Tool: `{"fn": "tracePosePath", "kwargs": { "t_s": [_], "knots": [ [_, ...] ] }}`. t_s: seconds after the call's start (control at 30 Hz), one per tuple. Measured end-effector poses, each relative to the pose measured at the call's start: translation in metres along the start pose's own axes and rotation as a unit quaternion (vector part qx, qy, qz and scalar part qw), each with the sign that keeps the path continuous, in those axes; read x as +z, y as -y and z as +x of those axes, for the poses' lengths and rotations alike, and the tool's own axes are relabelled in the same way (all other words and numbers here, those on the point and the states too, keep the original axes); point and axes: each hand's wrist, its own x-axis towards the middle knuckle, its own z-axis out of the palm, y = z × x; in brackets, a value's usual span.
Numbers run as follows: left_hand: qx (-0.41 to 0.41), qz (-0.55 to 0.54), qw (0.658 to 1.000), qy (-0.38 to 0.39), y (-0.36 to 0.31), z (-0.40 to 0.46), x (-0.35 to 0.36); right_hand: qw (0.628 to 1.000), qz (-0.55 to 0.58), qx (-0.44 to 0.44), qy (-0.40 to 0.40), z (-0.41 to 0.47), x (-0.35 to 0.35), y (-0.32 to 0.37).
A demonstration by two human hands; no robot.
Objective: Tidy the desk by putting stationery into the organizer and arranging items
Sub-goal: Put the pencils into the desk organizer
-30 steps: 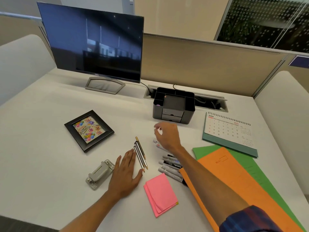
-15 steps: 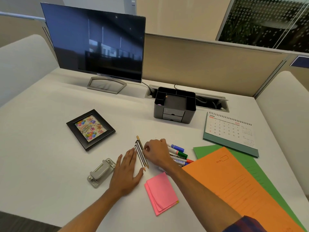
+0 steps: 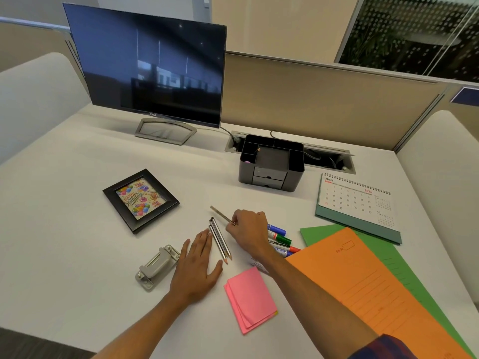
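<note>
White table [image 3: 64,229] inside a beige-partitioned cubicle, pretty cluttered. Quick count: one dark Dell monitor [image 3: 153,68] at the back left, one black desk organizer [image 3: 270,163] in front of the cable slot, one black picture frame [image 3: 140,200] with a balloon birthday card lying flat, one grey hole punch [image 3: 157,266], one June desk calendar [image 3: 356,206], one pad of pink sticky notes [image 3: 250,299], and two folders on the right: an orange folder [image 3: 363,291] lying over a green folder [image 3: 324,233].

Pencils: three. Two silver-and-black pencils [image 3: 220,240] lie side by side, touching, points toward the camera, just beside the fingertips of the left hand [image 3: 197,268]. That hand is flat on the table, palm down, fingers spread a bit, holding nothing. The third one, a tan pencil [image 3: 222,215], is pinched in the fingers of the right hand [image 3: 248,229], with its far end angled up and left, clear of the other two. Can't tell if it's off the table or still touching it.

Markers [image 3: 281,242]: I make out about four sticking out from behind the right hand, with blue, green and red caps, lined up next to each other between the hand and the orange folder. Exact number is hard to call since the wrist covers part of them.

The organizer has several open top compartments and two small drawers in front. Something thin pokes up in a left compartment, too small to name.
</note>
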Motion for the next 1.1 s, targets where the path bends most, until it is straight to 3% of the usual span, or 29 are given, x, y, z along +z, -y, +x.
{"fn": "tracePosePath", "kwargs": {
  "t_s": [0.17, 0.37, 0.57, 0.87, 1.1],
  "knots": [
    [0.0, 0.001, 1.0, 0.001, 0.0, 0.0, 0.0, 0.967, 0.246, 0.011, -0.068, 0.019, -0.027, -0.007],
    [0.0, -0.008, 1.0, 0.0, 0.0, 0.0, 0.0, 0.913, 0.358, -0.022, -0.194, 0.065, -0.075, -0.015],
    [-0.002, -0.018, 1.0, 0.0, 0.001, 0.0, 0.001, 0.93, 0.214, -0.005, -0.3, 0.108, -0.109, -0.034],
    [-0.002, -0.013, 1.0, 0.004, 0.0, 0.0, 0.0, 0.974, 0.058, -0.006, -0.218, 0.14, -0.106, -0.038],
    [-0.002, -0.017, 1.0, 0.001, 0.0, 0.0, 0.0, 0.96, 0.081, -0.041, -0.265, 0.117, -0.084, -0.037]
  ]
}}
